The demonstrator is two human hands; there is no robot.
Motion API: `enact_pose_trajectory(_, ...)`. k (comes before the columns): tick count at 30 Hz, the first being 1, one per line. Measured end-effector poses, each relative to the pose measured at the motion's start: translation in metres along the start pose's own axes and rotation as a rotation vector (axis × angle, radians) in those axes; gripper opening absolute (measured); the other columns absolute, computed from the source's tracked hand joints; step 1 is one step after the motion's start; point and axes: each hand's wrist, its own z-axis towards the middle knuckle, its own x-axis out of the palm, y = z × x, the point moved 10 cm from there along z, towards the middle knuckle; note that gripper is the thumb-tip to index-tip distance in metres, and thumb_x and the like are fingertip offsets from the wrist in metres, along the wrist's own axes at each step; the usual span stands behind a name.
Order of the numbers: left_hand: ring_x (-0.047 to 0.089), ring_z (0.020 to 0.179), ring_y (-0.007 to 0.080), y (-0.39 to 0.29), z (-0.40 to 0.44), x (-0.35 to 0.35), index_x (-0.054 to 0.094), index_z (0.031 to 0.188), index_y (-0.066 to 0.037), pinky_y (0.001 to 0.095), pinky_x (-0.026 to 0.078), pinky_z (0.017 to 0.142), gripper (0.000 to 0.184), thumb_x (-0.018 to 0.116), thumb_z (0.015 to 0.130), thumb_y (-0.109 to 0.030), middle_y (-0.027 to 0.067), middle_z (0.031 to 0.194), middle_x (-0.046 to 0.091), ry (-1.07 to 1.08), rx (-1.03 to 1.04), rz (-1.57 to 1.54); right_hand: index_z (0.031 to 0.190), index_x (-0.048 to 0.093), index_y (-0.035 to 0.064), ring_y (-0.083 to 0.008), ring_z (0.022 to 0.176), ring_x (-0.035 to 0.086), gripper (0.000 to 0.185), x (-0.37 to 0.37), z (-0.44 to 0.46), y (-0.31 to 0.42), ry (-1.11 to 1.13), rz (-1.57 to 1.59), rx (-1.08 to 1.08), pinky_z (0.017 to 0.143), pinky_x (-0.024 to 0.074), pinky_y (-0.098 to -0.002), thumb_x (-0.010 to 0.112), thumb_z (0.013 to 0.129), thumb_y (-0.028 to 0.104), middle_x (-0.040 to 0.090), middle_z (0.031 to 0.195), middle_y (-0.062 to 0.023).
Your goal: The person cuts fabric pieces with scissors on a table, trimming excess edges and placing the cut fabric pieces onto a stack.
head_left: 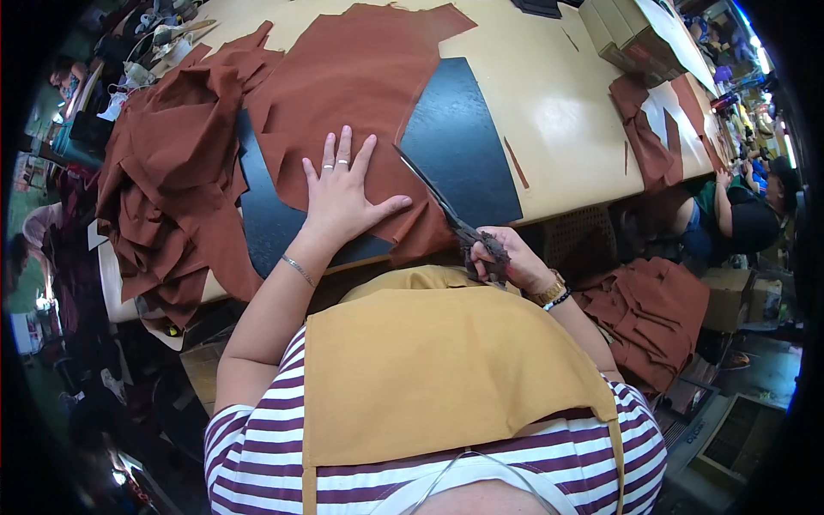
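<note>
A rust-brown fabric piece [343, 77] lies spread over a dark board [463, 120] on the table, its lower end hanging at the table edge. My left hand [343, 189] rests flat on the fabric with its fingers spread. In my right hand [506, 257] is a pair of scissors [433, 193], their handles wrapped in dark cloth. The blades point up and left along the fabric's right edge, near my left thumb. Whether the blades are parted is hard to make out.
A heap of the same brown fabric [172, 163] lies left of the board. More fabric [644, 137] and a cardboard box [631, 39] are at the table's right. A fabric pile [648, 318] sits low beside my right arm. Another person [747, 210] sits at the right.
</note>
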Motion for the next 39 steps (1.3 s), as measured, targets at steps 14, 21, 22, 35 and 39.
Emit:
enact_pose_trajectory(14,0.014,0.141,0.0361,0.013,0.044,0.000,0.030,0.146,-0.021,0.0606,0.014,0.109,0.093,0.055,0.073,-0.073,0.0162,0.153,0.018,0.035,0.303,0.007,0.081,0.056,0.0075,-0.0064,0.057,0.054,0.025,0.007,-0.001,0.012,-0.020,0.088,0.000,0.054,0.0426,-0.0207,0.066,0.087,0.030,0.056,0.064,0.0015)
enact_pose_trajectory(21,0.014,0.141,0.0366,0.015,0.033,0.000,0.031,0.145,-0.020,0.0631,0.014,0.108,0.095,0.052,0.072,-0.076,0.0184,0.153,0.018,-0.011,0.146,0.013,0.081,0.056,0.0063,-0.0068,0.059,0.055,0.024,0.006,-0.005,0.004,-0.031,0.077,-0.030,0.057,0.0450,-0.0213,0.066,0.088,0.027,0.057,0.068,0.0010)
enact_pose_trajectory(22,0.014,0.141,0.0365,0.013,0.031,0.000,0.031,0.145,-0.020,0.0636,0.014,0.107,0.095,0.051,0.072,-0.077,0.0187,0.152,0.018,-0.022,0.125,0.017,0.081,0.056,0.0060,-0.0069,0.059,0.055,0.024,0.005,-0.007,0.003,-0.040,0.086,-0.039,0.057,0.0450,-0.0213,0.065,0.088,0.027,0.057,0.069,0.0008)
enact_pose_trajectory(35,0.013,0.141,0.0384,-0.007,0.011,0.006,0.026,0.147,-0.018,0.0662,0.015,0.105,0.095,0.051,0.075,-0.075,0.0199,0.153,0.016,-0.024,-0.030,0.025,0.082,0.056,0.0060,-0.0079,0.057,0.054,0.022,0.001,-0.006,-0.002,-0.051,0.112,-0.068,0.055,0.0450,-0.0232,0.065,0.088,0.025,0.057,0.066,-0.0002)
enact_pose_trajectory(39,0.012,0.141,0.0398,-0.015,0.003,0.009,0.023,0.148,-0.018,0.0675,0.015,0.104,0.096,0.051,0.075,-0.074,0.0216,0.153,0.013,-0.023,-0.075,0.026,0.082,0.056,0.0064,-0.0075,0.058,0.054,0.022,0.004,-0.005,0.000,-0.084,0.140,-0.055,0.056,0.0445,-0.0226,0.065,0.088,0.025,0.057,0.066,0.0000)
